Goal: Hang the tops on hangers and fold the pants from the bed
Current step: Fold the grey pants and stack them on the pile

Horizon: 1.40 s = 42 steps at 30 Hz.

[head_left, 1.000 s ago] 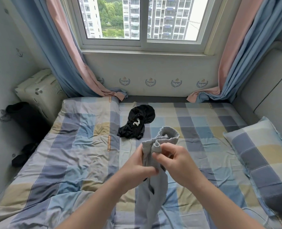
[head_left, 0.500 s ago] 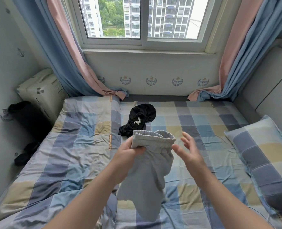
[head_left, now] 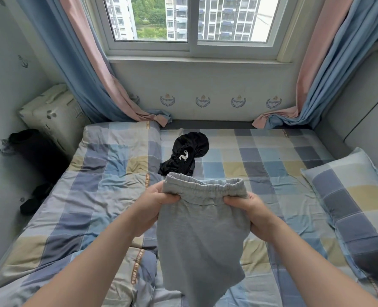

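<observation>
Grey pants (head_left: pixel 202 235) with an elastic waistband hang in the air above the bed (head_left: pixel 108 182). My left hand (head_left: pixel 154 207) grips the left end of the waistband and my right hand (head_left: pixel 253 214) grips the right end, so the waistband is stretched flat between them. The legs dangle down toward me. A crumpled black garment (head_left: pixel 184 156) with a white mark lies on the bed just beyond the pants, near the window wall.
A checked pillow (head_left: pixel 356 202) lies at the right side of the bed beside a grey padded headboard (head_left: pixel 360 111). Curtains (head_left: pixel 95 74) hang at both sides of the window. A white box (head_left: pixel 53 114) and dark items sit on the floor at left.
My right hand, open and off the pants half a second ago, has taken hold of the waistband's right end. The waistband, bunched a second ago, is now spread wide between both hands.
</observation>
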Available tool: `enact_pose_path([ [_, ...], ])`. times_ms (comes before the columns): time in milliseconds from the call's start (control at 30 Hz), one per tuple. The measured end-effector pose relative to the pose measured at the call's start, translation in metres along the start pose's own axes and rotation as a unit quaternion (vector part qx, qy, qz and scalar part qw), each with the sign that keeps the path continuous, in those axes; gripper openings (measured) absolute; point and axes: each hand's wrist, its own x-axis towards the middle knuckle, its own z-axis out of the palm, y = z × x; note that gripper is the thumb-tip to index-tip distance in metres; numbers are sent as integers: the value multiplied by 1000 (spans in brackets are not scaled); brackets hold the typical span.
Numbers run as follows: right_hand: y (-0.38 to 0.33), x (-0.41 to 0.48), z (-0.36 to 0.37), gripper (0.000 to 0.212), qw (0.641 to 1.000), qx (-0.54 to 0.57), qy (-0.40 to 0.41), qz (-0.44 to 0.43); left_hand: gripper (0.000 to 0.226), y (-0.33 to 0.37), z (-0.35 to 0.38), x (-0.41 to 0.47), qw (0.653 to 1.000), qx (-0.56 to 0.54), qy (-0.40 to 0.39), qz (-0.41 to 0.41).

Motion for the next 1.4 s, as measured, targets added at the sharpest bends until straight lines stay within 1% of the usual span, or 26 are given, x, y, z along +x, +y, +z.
enact_pose_path([
  [100,3,9,-1,33,998,-44,53,-15,42,-9,-4,11,996,81,25,-7],
  [200,4,24,0,26,987,-133,86,-38,38,-13,-4,31,981,170,93,-9],
  [267,-2,36,0,28,978,-178,92,-56,31,-11,-4,47,967,219,129,-4],
  [333,-11,50,3,29,970,-210,99,-73,29,-4,-5,62,957,250,150,16],
  [433,-29,70,5,27,956,-237,128,-118,30,10,-8,79,937,284,187,78],
  [567,-40,88,6,22,940,-250,157,-172,33,20,-13,87,914,323,203,140],
  [667,-22,94,5,20,933,-265,165,-181,36,4,-21,88,902,358,196,138],
  [800,55,102,-7,17,927,-301,184,-130,34,-61,-34,90,895,413,158,65],
  [867,107,104,-16,23,910,-348,205,-98,25,-109,-43,91,889,436,143,16],
  [933,165,104,-23,28,893,-393,211,-61,24,-163,-51,90,882,453,125,-38],
  [1100,303,95,-33,33,877,-436,194,59,26,-302,-72,80,856,486,71,-163],
  [1200,375,72,-32,47,859,-467,169,124,26,-376,-82,58,837,500,17,-224],
  [1300,431,39,-26,60,852,-469,148,180,32,-433,-84,27,820,502,-20,-273],
  [1400,466,4,-17,57,840,-471,136,233,30,-469,-81,-4,809,490,-65,-319],
])
